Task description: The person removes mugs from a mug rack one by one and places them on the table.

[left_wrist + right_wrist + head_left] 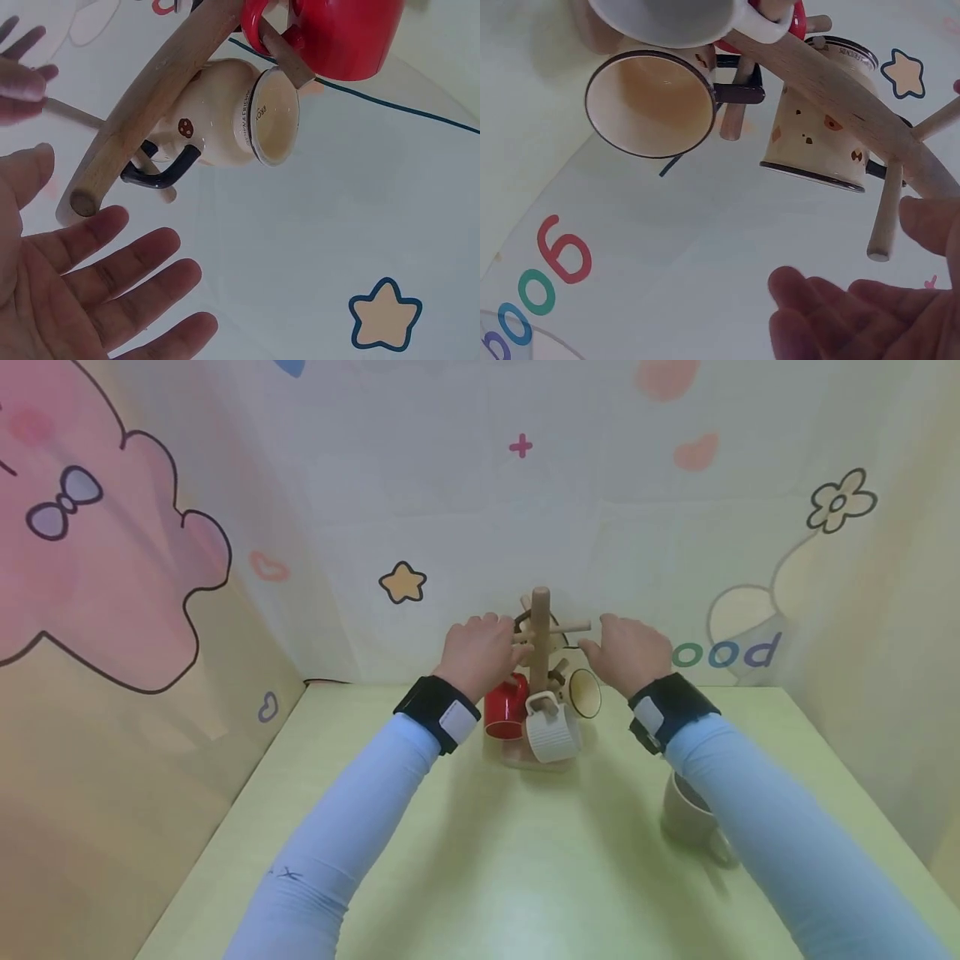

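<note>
A wooden mug tree [541, 647] stands between my two hands. My left hand [480, 652] is by its upper left peg, fingers spread and holding nothing in the left wrist view. On the other side, my right hand [633, 652] is near the tip of the upper right peg [886, 217], its fingers extended with nothing in them. A red mug [506, 714] and a white ribbed mug [553, 737] hang low on the tree. A cream mug with a dark rim [652, 105] hangs low right; another patterned cream mug [217, 112] hangs higher, at the back.
A grey mug [684, 814] stands on the pale green table [487, 877] at the right, partly hidden by my right forearm. A printed cloth wall [450, 493] rises right behind the mug tree, with more cloth along both sides.
</note>
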The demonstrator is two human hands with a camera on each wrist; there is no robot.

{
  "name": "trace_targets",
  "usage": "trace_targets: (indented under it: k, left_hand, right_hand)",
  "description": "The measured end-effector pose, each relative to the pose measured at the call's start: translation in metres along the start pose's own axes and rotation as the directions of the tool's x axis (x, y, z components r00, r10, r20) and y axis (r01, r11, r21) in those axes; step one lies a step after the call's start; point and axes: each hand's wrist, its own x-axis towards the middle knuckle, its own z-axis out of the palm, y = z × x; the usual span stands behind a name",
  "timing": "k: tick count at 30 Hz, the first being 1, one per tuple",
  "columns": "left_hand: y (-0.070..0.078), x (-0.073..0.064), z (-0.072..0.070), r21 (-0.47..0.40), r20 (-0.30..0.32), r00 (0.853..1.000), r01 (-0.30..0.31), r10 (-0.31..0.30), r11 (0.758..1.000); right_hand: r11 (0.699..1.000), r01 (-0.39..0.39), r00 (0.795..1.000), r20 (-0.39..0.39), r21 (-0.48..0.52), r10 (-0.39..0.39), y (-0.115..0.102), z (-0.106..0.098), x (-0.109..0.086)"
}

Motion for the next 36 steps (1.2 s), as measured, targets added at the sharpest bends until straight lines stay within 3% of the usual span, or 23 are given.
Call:
trace_targets:
  k: [6,11,19,36]
  left_hand:
    - [0.002,0.005,0.001,0.094,0.022,0.999,-0.034,0.032,0.995]
    - [0.002,0.008,0.007,0.071,0.049,0.998,-0.043,0.040,0.997]
    - [0.003,0.008,0.009,0.051,0.039,0.999,-0.002,0.000,0.999]
    - [0.003,0.009,0.010,0.044,0.038,0.999,0.000,-0.001,0.999]
  right_hand:
    - [0.997,0.072,0.997,0.004,0.025,-0.072,-0.008,0.001,0.015]
    - [0.992,0.126,0.990,-0.067,0.014,-0.125,-0.004,0.005,0.023]
    - [0.989,0.146,0.985,-0.088,-0.020,-0.147,-0.003,0.002,0.028]
    - [0.991,0.135,0.990,-0.043,0.013,-0.134,-0.002,-0.002,0.032]
